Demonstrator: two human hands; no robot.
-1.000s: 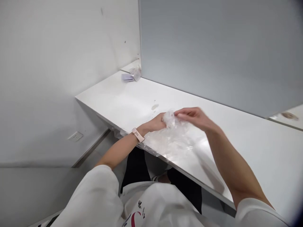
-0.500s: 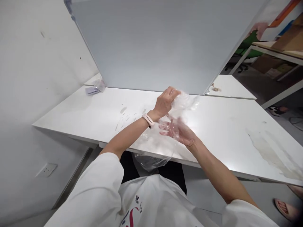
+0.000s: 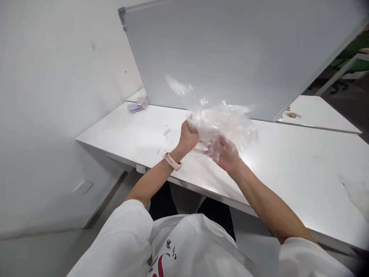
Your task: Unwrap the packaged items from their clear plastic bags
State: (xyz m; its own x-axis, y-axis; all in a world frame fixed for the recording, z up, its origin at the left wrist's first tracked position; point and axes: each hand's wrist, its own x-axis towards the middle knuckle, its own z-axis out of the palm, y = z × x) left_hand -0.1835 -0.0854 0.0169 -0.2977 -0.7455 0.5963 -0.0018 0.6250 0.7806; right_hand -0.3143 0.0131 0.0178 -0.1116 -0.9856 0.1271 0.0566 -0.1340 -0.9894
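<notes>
Clear plastic bag (image 3: 227,120) held up over table (image 3: 291,161), between near and far edges.
Left hand (image 3: 188,139) grip clenched on bag's bunched part; right hand (image 3: 230,156) fingers seen through film, can't tell how tight that grip is. Gray board (image 3: 230,57) along far edge; purplish packet (image 3: 134,108) near far left corner.
</notes>
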